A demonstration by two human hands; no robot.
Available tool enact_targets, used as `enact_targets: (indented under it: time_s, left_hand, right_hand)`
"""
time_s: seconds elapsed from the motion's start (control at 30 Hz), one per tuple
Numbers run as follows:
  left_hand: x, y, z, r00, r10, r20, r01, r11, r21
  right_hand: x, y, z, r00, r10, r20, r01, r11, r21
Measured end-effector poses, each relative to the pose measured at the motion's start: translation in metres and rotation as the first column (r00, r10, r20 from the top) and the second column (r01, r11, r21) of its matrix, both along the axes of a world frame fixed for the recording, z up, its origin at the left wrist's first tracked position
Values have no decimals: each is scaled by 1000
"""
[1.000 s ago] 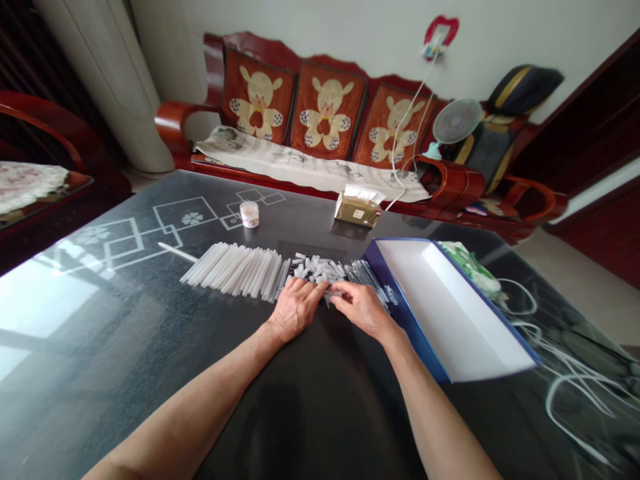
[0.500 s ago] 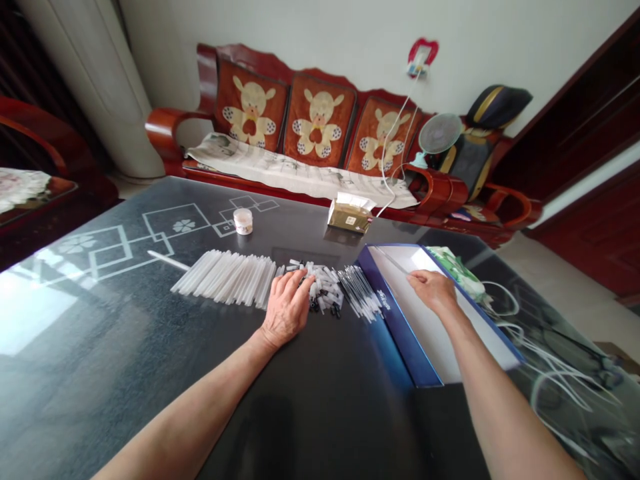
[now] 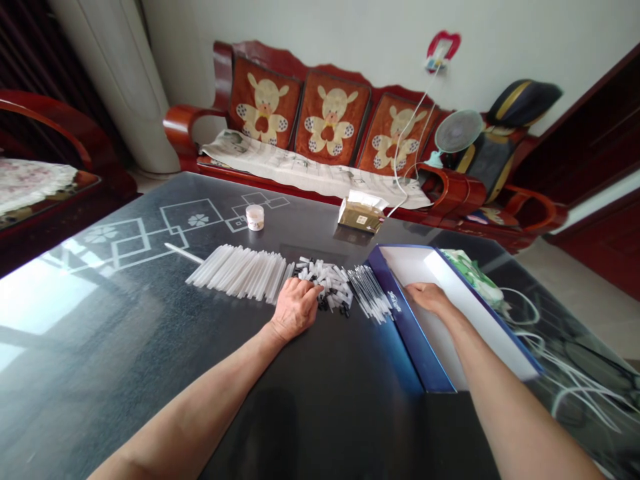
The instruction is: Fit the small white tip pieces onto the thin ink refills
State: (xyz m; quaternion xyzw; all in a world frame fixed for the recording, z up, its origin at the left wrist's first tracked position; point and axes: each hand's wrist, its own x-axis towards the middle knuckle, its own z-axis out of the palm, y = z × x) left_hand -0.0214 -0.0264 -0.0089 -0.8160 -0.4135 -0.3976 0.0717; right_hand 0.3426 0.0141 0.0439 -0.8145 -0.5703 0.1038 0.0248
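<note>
My left hand (image 3: 297, 308) rests with curled fingers at the near left edge of a pile of small white and black caps (image 3: 330, 280); what its fingertips hold, if anything, is hidden. To its left lies a row of white pen tubes (image 3: 240, 272). Thin pen refills (image 3: 371, 293) lie right of the caps, against a blue box (image 3: 410, 340) with a white inside. My right hand (image 3: 425, 295) is down inside the box near its left wall, fingers curled; its fingertips are hidden and no object shows clearly in them.
A small round jar (image 3: 255, 217) and a tissue box (image 3: 361, 212) stand farther back on the dark table (image 3: 310, 413). One tube (image 3: 183, 253) lies apart at the left. Right of the box are a green packet (image 3: 473, 277) and white cables (image 3: 580, 380).
My right hand has gone lower into the box, and the thin clear stick it held no longer shows. My left hand's fingers are curled in more. The whole view has shifted slightly.
</note>
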Motion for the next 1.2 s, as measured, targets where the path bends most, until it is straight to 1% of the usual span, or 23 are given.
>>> enact_targets:
  time_s: [0.07,0.13,0.17,0.2,0.23,0.27,0.33,0.37,0.4,0.47,0.5,0.53,0.6,0.63,0.67,0.73,0.83,0.93,1.03,1.2]
  left_hand:
    - [0,0,0,1000,4,-3,-4,1000,-2]
    - [0,0,1,1000,12,-5,-12,1000,-4]
    - [0,-1,0,1000,17,-5,-17,1000,-4]
    - [1,-1,0,1000,24,-3,-24,1000,-5]
    - [1,-1,0,999,34,0,-34,999,-6]
    - [1,0,0,999,50,8,-50,999,-7]
    - [1,1,1,994,102,35,-101,995,-17]
    - [1,3,3,989,139,49,-138,990,-33]
    - [-1,6,6,981,184,58,-181,982,-58]
    - [-8,13,15,960,276,41,-268,953,-139]
    - [-13,17,22,948,317,8,-310,932,-188]
    - [-19,22,29,938,344,-40,-344,909,-237]
    - [-32,29,43,915,366,-169,-402,856,-324]
    - [-38,32,50,903,354,-242,-423,831,-362]
    - [-42,34,55,898,340,-278,-428,819,-381]
    - [-46,36,62,888,297,-351,-433,799,-419]
    - [-40,37,66,855,205,-477,-447,758,-476]
    - [-30,41,65,820,152,-552,-475,719,-507]
    - [-23,47,64,805,145,-576,-502,685,-529]
    - [-16,55,65,787,153,-598,-544,630,-554]
  right_hand:
    - [-3,-1,7,1000,10,9,-10,1000,-17]
    - [-10,-3,16,1000,12,28,-13,1000,27]
    - [-15,-5,22,999,16,34,-19,995,93]
    - [-23,-8,27,999,24,36,-31,981,192]
    - [-32,-12,33,999,43,31,-51,946,319]
    - [-44,-16,38,997,75,20,-76,888,454]
    - [-74,-28,45,982,189,-12,-128,712,691]
    - [-91,-34,45,964,262,-35,-142,624,768]
    - [-109,-40,43,942,332,-56,-150,562,813]
    - [-143,-49,31,887,452,-89,-169,499,850]
    - [-157,-52,21,859,500,-110,-176,489,854]
    - [-169,-54,9,837,530,-137,-174,494,852]
    - [-186,-57,-16,815,554,-170,-153,489,859]
    - [-191,-58,-28,813,554,-180,-140,485,863]
    - [-194,-58,-37,810,558,-182,-134,478,868]
    - [-195,-58,-50,808,565,-170,-130,452,883]
    - [-192,-56,-56,815,564,-132,-132,402,906]
    - [-191,-54,-55,823,558,-109,-138,383,913]
    - [-191,-52,-56,818,566,-104,-147,380,913]
    - [-191,-52,-58,814,567,-124,-137,395,908]
